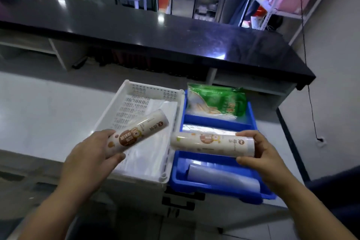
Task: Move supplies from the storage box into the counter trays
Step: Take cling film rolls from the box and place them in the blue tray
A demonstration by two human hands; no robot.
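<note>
My left hand (91,157) grips a cream-coloured printed roll (139,131), tilted up to the right above the white perforated tray (152,91). My right hand (264,154) holds a second, similar roll (210,143) level over the blue divided tray (251,112). The blue tray's far compartment holds a green packet (216,101). A pale plastic roll (222,178) lies in its near compartment. Clear plastic sheets lie in the white tray.
Both trays sit side by side on a pale counter (48,115). A raised black countertop (155,31) runs behind them. Drawer handles (179,202) show below the counter edge. A cable (309,93) hangs down the right wall. Shelving stands in the background.
</note>
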